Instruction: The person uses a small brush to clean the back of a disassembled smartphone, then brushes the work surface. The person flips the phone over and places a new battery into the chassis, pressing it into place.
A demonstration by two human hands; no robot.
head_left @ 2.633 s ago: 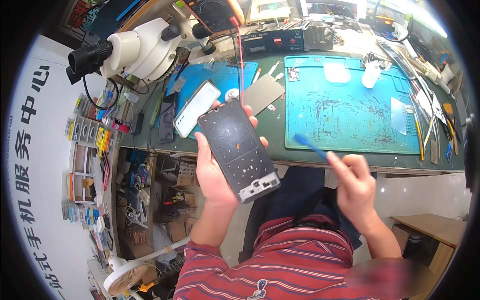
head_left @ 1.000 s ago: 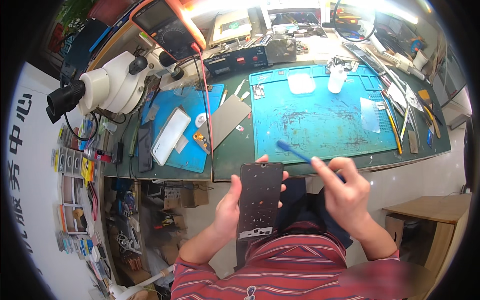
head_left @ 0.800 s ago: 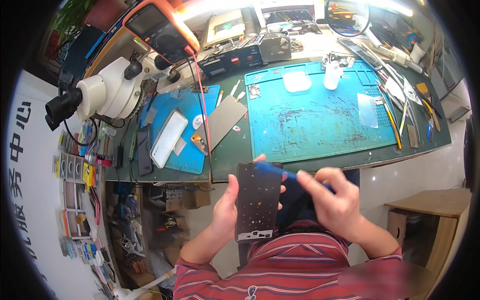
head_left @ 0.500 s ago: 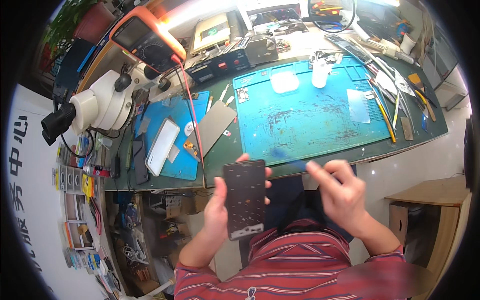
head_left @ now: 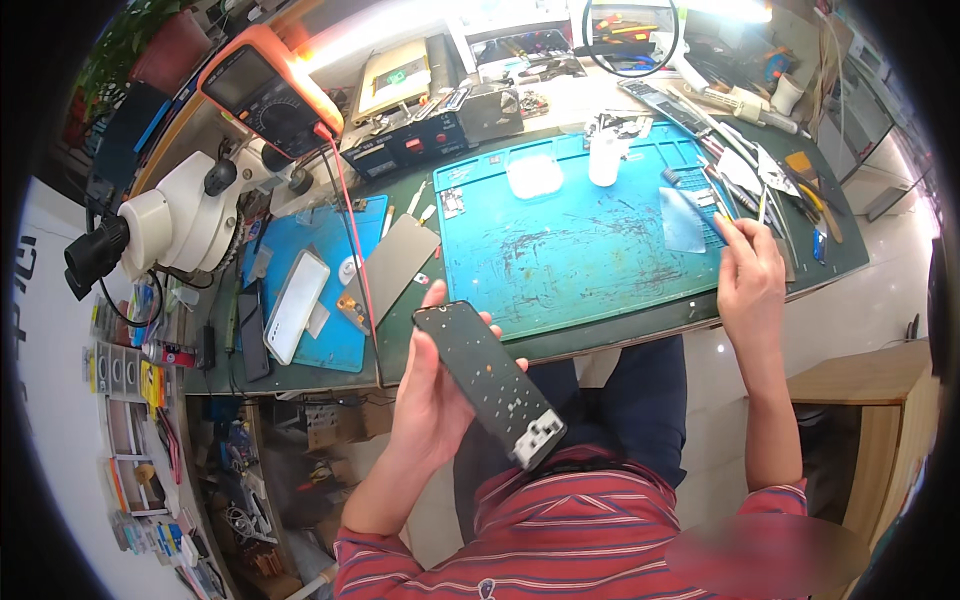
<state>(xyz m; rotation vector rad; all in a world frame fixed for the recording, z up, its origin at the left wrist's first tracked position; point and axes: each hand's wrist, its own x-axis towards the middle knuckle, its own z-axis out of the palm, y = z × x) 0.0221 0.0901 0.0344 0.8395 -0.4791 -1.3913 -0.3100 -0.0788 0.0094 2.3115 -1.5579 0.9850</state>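
My left hand (head_left: pixel 435 400) is closed around a black phone (head_left: pixel 490 375), thumb along one edge and fingertips past the other. Light specks dot the phone's dark face, with a white, patchy area at its lower end. The phone is tilted, in front of the bench edge. Over the right end of the blue work mat (head_left: pixel 560 290), my right hand (head_left: pixel 752 280) pinches a slim, dark brush (head_left: pixel 698 205), its head pointing away from me. Beside the brush, a translucent sheet (head_left: pixel 683 222) lies on the mat.
A white bottle (head_left: pixel 604 160) and white pad (head_left: pixel 535 177) stand at the mat's back. Tools (head_left: pixel 800 190) crowd the right. At left are a microscope (head_left: pixel 170 220), an orange multimeter (head_left: pixel 270 90) with hanging leads, a white phone shell (head_left: pixel 297 305) and a grey plate (head_left: pixel 400 255).
My right hand has moved from near the phone out to the right, over the mat's end, with the brush. In my left hand the phone has turned, its lower end swinging right.
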